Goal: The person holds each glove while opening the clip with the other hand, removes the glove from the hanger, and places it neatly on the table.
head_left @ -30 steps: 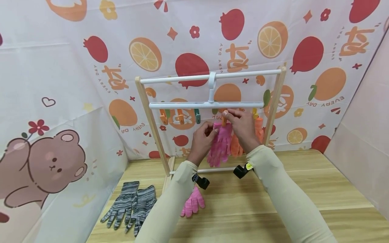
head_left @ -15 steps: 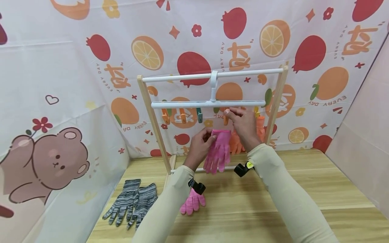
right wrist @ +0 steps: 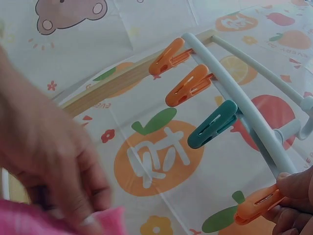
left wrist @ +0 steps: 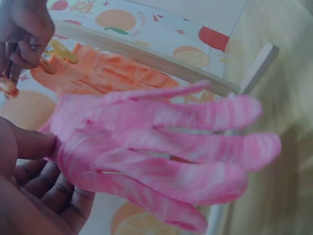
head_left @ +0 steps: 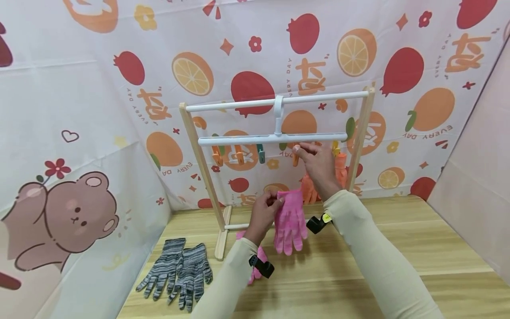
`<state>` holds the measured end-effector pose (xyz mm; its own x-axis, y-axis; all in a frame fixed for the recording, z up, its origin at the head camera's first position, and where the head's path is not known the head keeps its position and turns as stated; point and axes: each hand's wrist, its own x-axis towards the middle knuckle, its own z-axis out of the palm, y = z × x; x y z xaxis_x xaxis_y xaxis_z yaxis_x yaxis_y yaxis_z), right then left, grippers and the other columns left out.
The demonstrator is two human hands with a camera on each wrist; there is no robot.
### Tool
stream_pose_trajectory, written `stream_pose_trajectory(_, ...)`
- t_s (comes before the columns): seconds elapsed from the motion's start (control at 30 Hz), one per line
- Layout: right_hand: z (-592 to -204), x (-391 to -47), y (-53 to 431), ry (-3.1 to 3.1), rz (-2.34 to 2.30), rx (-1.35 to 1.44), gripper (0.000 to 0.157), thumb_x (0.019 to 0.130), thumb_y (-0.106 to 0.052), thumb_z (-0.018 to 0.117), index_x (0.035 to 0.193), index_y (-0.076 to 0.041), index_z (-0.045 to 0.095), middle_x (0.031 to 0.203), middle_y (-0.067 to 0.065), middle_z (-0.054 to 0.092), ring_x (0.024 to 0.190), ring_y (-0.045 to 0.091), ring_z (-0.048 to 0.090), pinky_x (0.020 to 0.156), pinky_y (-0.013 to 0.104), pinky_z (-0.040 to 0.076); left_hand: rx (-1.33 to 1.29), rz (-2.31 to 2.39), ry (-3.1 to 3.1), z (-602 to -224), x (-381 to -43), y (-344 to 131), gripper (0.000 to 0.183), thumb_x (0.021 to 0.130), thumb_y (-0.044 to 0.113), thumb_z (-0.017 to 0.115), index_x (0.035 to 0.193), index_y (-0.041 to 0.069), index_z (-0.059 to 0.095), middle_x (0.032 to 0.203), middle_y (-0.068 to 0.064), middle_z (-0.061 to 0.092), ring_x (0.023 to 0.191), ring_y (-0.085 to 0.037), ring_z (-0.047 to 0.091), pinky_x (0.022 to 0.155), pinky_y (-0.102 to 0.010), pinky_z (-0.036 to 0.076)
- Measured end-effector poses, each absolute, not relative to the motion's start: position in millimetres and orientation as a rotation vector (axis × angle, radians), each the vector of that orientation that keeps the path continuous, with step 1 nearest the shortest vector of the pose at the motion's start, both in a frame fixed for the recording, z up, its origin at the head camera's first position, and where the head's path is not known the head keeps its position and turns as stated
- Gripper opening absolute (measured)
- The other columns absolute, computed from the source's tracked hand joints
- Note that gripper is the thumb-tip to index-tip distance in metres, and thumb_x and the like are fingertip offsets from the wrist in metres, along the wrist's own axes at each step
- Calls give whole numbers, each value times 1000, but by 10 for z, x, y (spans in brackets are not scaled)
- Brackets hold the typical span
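Observation:
My left hand [head_left: 263, 216] pinches a pink knit glove [head_left: 291, 223] by its cuff, so the glove hangs fingers down below the white hanger [head_left: 239, 141]. In the left wrist view the thumb presses on the cuff of the glove [left wrist: 146, 127]. Higher up, my right hand [head_left: 321, 167] grips an orange clothespin [right wrist: 257, 203] on the hanger between thumb and fingers. The pink glove is apart from this clothespin. Orange gloves [left wrist: 107, 71] hang to the right, near a yellow clothespin [left wrist: 63, 51], partly behind my right hand in the head view.
More clothespins, two orange and one teal [head_left: 260, 154], hang along the hanger's left half. A wooden rack [head_left: 202, 166] with white rods carries the hanger. Grey striped gloves [head_left: 193, 272] lie on the table [head_left: 382, 261] at left. Another pink glove [head_left: 261, 256] lies partly hidden behind my left forearm.
The pink glove has come away from the orange clothespin, and my left hand has carried it downward. My right hand stays at the clothespin.

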<state>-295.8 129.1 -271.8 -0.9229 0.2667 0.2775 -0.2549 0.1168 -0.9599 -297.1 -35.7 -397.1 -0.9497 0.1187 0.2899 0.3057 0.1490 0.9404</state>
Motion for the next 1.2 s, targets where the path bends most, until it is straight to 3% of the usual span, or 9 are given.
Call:
stream_pose_trajectory(0.1,-2718,-2957,1290,-2025,1857,-10,33,94,-27,75,124,-11,74,118,4,69,106,21,55,86,37,43,-350,-1917,-2285,-4069,-2959,-359,10,96,8,69,100,-1,68,85,-6,64,75,-12,55,63,-24,48)
stream_pose_trajectory(0.5,-2717,-2945,1280,-2041,1869,-16,38,95,-27,74,128,-9,71,118,4,71,106,23,58,88,36,44,-63,-2021,-2337,-4487,-2937,-503,16,95,9,69,103,-5,64,88,-4,59,79,-15,53,70,-28,46)
stream_pose_trajectory(0.73,-2713,-2961,1272,-2050,1862,-41,34,95,-27,74,125,-10,73,117,4,72,109,24,57,92,38,44,74,-2047,-2361,-4695,-2950,-576,12,94,6,68,97,-5,62,83,-4,55,68,-13,49,58,-26,42)
stream_pose_trajectory(1.0,-2726,-2959,1273,-2045,1861,-12,35,96,-26,74,124,-6,73,119,5,71,110,21,56,97,42,44,-12,-1627,-2640,-4800,-2924,-571,13,90,10,71,95,0,65,82,-6,61,72,-17,54,63,-31,46)
stream_pose_trajectory(1.2,-2701,-2956,1288,-2071,1838,-18,37,96,-29,73,128,-10,71,118,5,70,104,24,56,86,36,44,-102,-1262,-2805,-4797,-2914,-521,23,89,15,70,106,1,66,90,-9,69,78,-24,63,69,-41,51)
